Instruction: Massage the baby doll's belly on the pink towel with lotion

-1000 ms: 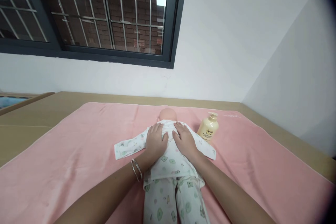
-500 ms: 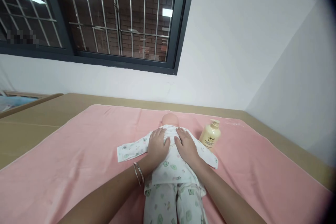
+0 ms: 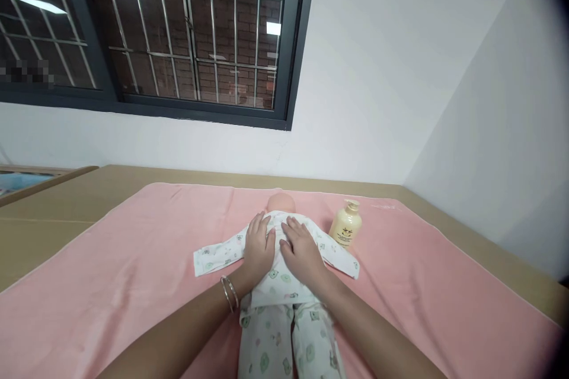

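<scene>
A baby doll [image 3: 284,287] in a white shirt and trousers with a green leaf-like print lies stretched out, arms spread to both sides. Its bald head [image 3: 281,202] points towards the wall; whether it lies face up or face down I cannot tell. My left hand [image 3: 259,249], with two bangles at the wrist, rests flat on the left of the doll's upper body. Opposite it, my right hand [image 3: 303,250] lies flat on the right side, fingers extended. A narrow strip of shirt shows between the hands. Neither hand grips anything.
A pale yellow pump bottle [image 3: 345,227] stands beside the doll's right-hand sleeve. Under everything spreads a pink sheet [image 3: 146,260] on a tan surface [image 3: 66,207] with a raised edge. Behind are a white wall [image 3: 355,100] and a barred window [image 3: 186,29].
The view has shifted slightly, so the scene sits further left. My right hand has slid a little inward, closer to my left hand. Both still lie on the doll.
</scene>
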Demonstrator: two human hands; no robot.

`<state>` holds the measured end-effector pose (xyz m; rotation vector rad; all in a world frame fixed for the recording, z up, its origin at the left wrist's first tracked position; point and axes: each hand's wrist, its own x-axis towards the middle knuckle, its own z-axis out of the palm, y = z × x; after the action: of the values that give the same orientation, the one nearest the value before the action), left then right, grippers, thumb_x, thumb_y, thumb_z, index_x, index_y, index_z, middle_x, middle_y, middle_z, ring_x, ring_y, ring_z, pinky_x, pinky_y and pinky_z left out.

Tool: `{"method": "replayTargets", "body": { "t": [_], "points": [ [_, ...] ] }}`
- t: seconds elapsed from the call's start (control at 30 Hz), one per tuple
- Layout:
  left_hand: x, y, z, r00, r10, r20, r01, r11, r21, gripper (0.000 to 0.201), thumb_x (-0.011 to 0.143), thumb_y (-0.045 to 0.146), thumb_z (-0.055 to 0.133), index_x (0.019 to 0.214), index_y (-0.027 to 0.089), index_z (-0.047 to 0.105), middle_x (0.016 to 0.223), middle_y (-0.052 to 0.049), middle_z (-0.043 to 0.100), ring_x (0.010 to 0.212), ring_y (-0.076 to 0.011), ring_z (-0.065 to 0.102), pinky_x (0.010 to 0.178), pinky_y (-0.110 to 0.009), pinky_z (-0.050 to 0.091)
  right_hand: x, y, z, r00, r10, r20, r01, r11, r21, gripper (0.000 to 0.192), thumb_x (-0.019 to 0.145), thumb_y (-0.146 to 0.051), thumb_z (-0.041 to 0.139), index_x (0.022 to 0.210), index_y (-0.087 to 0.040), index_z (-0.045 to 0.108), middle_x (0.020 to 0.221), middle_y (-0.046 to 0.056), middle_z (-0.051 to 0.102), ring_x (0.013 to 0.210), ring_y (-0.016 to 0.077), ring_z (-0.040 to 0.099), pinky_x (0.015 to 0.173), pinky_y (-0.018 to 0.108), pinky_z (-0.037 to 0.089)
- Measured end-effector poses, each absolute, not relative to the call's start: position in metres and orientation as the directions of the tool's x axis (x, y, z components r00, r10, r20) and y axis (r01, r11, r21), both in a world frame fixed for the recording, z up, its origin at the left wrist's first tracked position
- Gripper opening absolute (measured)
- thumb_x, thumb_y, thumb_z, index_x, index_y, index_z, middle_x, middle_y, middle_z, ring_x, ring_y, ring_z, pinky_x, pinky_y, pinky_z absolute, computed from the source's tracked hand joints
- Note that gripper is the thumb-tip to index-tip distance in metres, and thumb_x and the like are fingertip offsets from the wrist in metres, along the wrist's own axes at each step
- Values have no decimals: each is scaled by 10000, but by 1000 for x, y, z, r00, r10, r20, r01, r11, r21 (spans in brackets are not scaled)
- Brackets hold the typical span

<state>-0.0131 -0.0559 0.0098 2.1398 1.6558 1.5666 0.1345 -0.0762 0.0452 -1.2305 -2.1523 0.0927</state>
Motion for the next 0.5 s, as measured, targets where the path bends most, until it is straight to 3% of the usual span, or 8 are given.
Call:
{"method": "replayTargets", "body": {
  "t": [0.2,0.37,0.5],
  "points": [
    [-13,-56,11,-71,729,681,716,-438,544,373,950,276,359,1275,162,501,1390,-133,479,1329,-259,400,1123,-526,328,138,-80,49,-265,769,581,749,544,-378,506,911,-237,388,1394,-104,455,1513,120,316,1411,245,281,1168,474,238],
    [-12,-56,12,-76,720,689,721,-438,537,356,948,269,370,1253,162,518,1370,-133,496,1319,-258,415,1115,-515,345,136,-83,51,-356,797,488,739,560,-375,484,919,-229,371,1368,-95,490,1471,125,390,1405,256,296,1170,491,216],
    [-12,-56,12,-81,731,678,716,-430,550,358,944,258,378,1261,158,510,1371,-133,495,1317,-251,413,1121,-512,338,140,-90,65,-335,766,549,737,576,-354,496,911,-245,389,1371,-83,478,1471,128,389,1399,240,311,1175,475,212]
  ]
}}
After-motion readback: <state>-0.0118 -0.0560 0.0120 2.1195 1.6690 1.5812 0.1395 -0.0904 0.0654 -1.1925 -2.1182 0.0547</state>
